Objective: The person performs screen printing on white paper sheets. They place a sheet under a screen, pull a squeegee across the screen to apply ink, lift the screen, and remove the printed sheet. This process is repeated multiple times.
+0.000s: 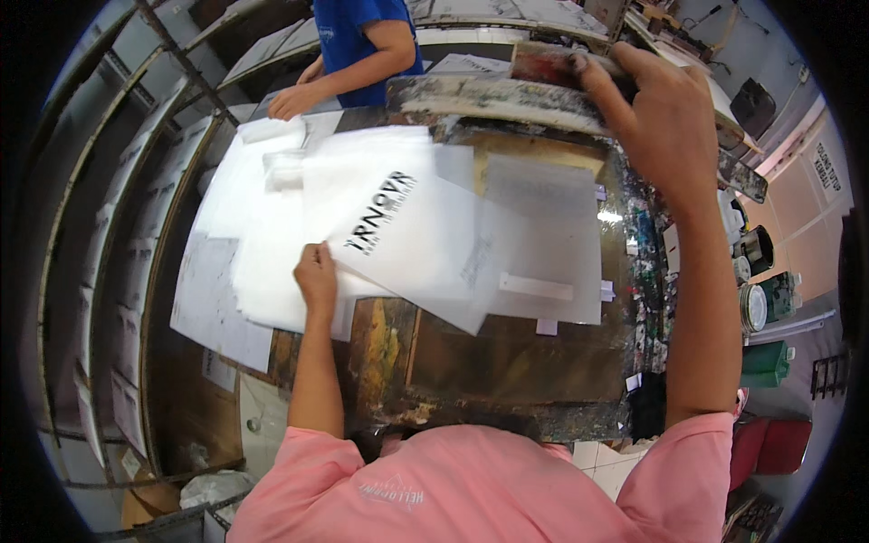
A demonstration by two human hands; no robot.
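My left hand (316, 276) pinches the near left edge of a white, translucent plastic sheet (407, 231) with dark printed lettering. The sheet lies slanted, partly over a stack of similar white sheets (262, 271) and partly over a greyish translucent sheet (543, 226) on the printing table. At the far right my right hand (656, 118) is raised and closed around a paint-stained wooden squeegee (543, 65), its thumb on the near side. Just below the squeegee runs the stained edge of a screen frame (498, 98); whether my fingers also touch it I cannot tell.
Across the table a person in a blue shirt (367, 45) reaches toward the white sheets. Drying racks (136, 226) holding sheets line the left side. Green containers (768, 364), cans (753, 308) and a red chair (783, 445) stand at the right. Small tape pieces (547, 326) mark the brown board.
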